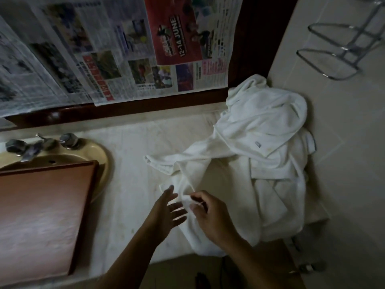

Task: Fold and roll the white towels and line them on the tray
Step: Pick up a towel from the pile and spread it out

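Right of the tray (pixel 41 215), white towels (pixel 260 142) lie heaped on the surface (pixel 129 163), likely soft and limp. Our right hand (pixel 210 217) pinches one edge; our left hand (pixel 169 209), fingers spread, should take a corner.

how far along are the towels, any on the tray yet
Done: nothing; the tray shows no towels. In hand: the right hand pinches the edge of one towel, left hand open beside it. Left: the crumpled pile, all unfolded and unrolled.

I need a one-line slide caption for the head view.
Right hand pinches a white towel on the counter, left hand open beside it, tray over the sink.
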A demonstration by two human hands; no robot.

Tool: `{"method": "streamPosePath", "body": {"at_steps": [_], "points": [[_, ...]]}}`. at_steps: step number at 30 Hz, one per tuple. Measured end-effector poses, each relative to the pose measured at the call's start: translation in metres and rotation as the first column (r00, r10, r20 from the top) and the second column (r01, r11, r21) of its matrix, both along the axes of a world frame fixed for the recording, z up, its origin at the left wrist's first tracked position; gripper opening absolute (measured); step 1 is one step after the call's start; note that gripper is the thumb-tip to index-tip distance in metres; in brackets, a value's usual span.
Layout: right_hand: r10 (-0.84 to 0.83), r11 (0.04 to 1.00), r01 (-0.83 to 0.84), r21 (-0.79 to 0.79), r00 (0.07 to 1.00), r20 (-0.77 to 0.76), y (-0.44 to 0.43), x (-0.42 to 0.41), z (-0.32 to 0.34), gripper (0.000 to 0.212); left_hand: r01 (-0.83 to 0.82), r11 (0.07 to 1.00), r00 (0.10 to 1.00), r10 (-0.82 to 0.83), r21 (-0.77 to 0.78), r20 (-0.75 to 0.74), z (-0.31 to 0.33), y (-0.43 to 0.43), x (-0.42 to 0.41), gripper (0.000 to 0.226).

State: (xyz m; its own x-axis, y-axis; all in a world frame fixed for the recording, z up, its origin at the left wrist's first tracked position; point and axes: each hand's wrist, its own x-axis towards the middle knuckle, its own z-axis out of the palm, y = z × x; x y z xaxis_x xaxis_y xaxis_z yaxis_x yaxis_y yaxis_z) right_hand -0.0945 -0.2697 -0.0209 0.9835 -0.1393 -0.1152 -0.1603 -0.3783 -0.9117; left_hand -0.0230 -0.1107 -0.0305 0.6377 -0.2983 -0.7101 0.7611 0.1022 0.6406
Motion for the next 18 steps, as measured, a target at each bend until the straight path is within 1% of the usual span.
{"method": "streamPosePath", "body": {"at_steps": [2, 4, 6, 7, 8, 10, 11, 12, 13, 14, 15, 16, 17, 18], "points": [[0.082, 0.996, -0.082, 0.016, 0.997, 0.005, 0.008, -0.011, 0.010, 0.022, 0.023, 0.998, 1.000, -0.022, -0.058, 0.022, 0.013, -0.018, 0.011, 0.048], [0.162, 0.986, -0.160, 0.048, 0.986, -0.044, 0.006, -0.018, 0.018, 0.028, -0.029, 0.998, 0.999, 0.030, -0.061, 0.024, 0.019, -0.031, 0.018, 0.045], [0.228, 0.972, -0.224, 0.068, 0.972, -0.064, -0.009, -0.020, 0.023, 0.027, -0.053, 0.996, 0.995, 0.046, 0.076, 0.089, 0.020, -0.032, 0.021, 0.035], [0.230, 0.972, -0.227, 0.067, 0.972, -0.053, -0.020, -0.018, 0.024, 0.025, -0.068, 0.987, 0.991, 0.049, 0.143, 0.128, 0.018, -0.026, 0.021, 0.031], [0.200, 0.979, -0.198, 0.042, 0.979, -0.032, -0.033, -0.015, 0.023, 0.023, -0.079, 0.977, 0.987, 0.049, 0.197, 0.156, 0.020, -0.021, 0.020, 0.030], [0.061, 0.994, -0.059, -0.095, 0.998, 0.021, -0.058, -0.004, 0.013, 0.022, -0.086, 0.965, 0.977, 0.032, 0.249, 0.212, 0.022, -0.004, 0.014, 0.025], [-0.004, 0.985, 0.014, -0.174, 0.998, 0.056, -0.069, 0.004, 0.005, 0.026, -0.065, 0.958, 0.968, -0.008, 0.280, 0.252, 0.028, 0.005, 0.008, 0.021], [-0.036, 0.963, 0.058, -0.263, 0.996, 0.086, -0.078, 0.014, -0.005, 0.034, -0.044, 0.951, 0.957, -0.048, 0.306, 0.287, 0.032, 0.015, 0.000, 0.020], [-0.034, 0.924, 0.064, -0.376, 0.996, 0.086, -0.086, 0.023, -0.017, 0.046, -0.027, 0.946, 0.941, -0.085, 0.322, 0.329, 0.035, 0.024, -0.007, 0.021], [-0.011, 0.864, 0.028, -0.503, 0.999, 0.037, -0.091, 0.032, -0.030, 0.061, -0.018, 0.938, 0.927, -0.113, 0.345, 0.357, 0.036, 0.033, -0.013, 0.023], [0.011, 0.783, -0.040, -0.621, 0.999, -0.050, -0.091, 0.040, -0.041, 0.076, -0.024, 0.928, 0.916, -0.128, 0.371, 0.380, 0.036, 0.044, -0.018, 0.026], [0.021, 0.696, -0.111, -0.709, 0.991, -0.134, -0.091, 0.045, -0.052, 0.087, -0.030, 0.916, 0.907, -0.143, 0.399, 0.397, 0.037, 0.055, -0.022, 0.028], [0.040, 0.623, -0.188, -0.760, 0.977, -0.208, -0.091, 0.048, -0.065, 0.091, -0.032, 0.899, 0.896, -0.168, 0.437, 0.411, 0.038, 0.065, -0.026, 0.029], [0.075, 0.573, -0.244, -0.782, 0.966, -0.246, -0.087, 0.047, -0.076, 0.090, -0.024, 0.872, 0.882, -0.211, 0.488, 0.421, 0.037, 0.077, -0.031, 0.032]]}}
